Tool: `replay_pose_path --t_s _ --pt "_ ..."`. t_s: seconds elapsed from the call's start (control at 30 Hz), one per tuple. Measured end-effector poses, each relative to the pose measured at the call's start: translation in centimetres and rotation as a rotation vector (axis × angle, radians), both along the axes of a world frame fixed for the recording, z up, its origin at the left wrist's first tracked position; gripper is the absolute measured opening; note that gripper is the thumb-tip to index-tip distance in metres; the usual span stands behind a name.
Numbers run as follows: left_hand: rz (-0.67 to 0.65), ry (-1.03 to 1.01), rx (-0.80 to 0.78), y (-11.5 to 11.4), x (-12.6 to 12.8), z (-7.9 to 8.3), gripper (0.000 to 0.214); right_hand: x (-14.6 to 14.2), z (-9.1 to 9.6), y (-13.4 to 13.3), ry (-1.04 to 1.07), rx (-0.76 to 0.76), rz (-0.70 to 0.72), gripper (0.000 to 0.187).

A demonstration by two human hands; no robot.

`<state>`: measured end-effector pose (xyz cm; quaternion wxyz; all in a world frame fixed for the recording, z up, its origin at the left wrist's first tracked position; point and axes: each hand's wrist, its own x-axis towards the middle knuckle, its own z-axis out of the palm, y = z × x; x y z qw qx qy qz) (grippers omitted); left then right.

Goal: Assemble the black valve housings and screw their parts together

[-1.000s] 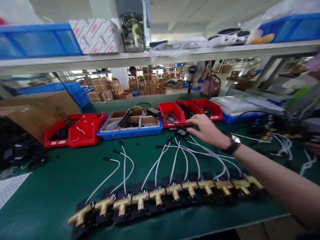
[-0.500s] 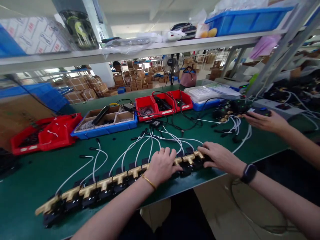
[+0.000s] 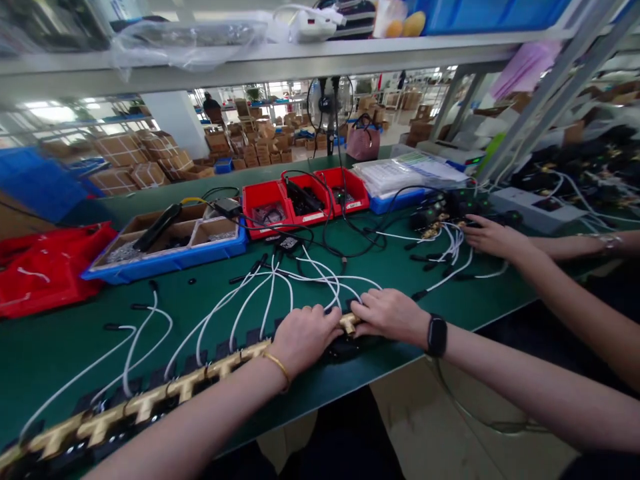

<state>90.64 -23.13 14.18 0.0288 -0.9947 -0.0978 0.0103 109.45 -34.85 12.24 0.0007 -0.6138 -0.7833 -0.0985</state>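
Both hands were down at the near edge of the green mat (image 3: 75,347), working the row of brass tee fittings (image 3: 190,383) that ran from 8 o'clock in towards the centre. The left hand (image 3: 305,333) lay over the row with its fingers curled down close together, knuckles up, apparently pinning the black bases flat; whether those fingers actually wrapped a piece, I could not tell, since the palm hid them. Just at its 3 o'clock, almost touching, the right hand (image 3: 390,313) had its fingers drawn in narrow, thumb and fingertips closed on the end fitting (image 3: 349,323), the one brass tee showing between the two hands. The white cables (image 3: 270,293) fanned away towards 12 o'clock, lying loose on the mat, probably so the leads sat clear of the hands. Beyond them, a blue tray (image 3: 165,263) of small parts sat at 10 o'clock and red bins (image 3: 300,200) at 12, within arm's reach. Out at 2 o'clock a co-worker's hand (image 3: 493,237) rested among another bundle of white leads, well apart from the row.
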Motion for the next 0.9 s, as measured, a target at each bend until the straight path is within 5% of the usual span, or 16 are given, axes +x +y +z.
replay_pose_path --t_s 0.23,0.47,0.6,0.73,0.83,0.9 --pt "-0.016 0.227 -0.502 7.6 4.4 -0.7 0.039 4.8 0.6 8.2 0.354 -0.433 -0.009 0.032" --pt "-0.014 0.269 -0.564 12.1 6.9 -3.2 0.039 7.0 -2.3 14.0 0.547 -0.634 -0.064 0.048" --pt "0.094 0.152 -0.476 13.8 6.3 -2.1 0.038 7.4 -2.1 15.1 0.588 -0.536 -0.184 0.050" --pt "0.160 0.017 -0.393 15.0 2.2 2.5 0.028 8.2 1.2 14.3 0.632 -0.271 -0.331 0.053" --pt "0.218 -0.084 -0.318 13.8 -4.5 6.0 0.031 6.0 4.4 11.5 0.636 0.017 -0.438 0.052" --pt "0.311 -0.198 -0.183 12.1 -10.7 6.9 0.034 1.8 5.4 8.7 0.719 0.298 -0.461 0.048"
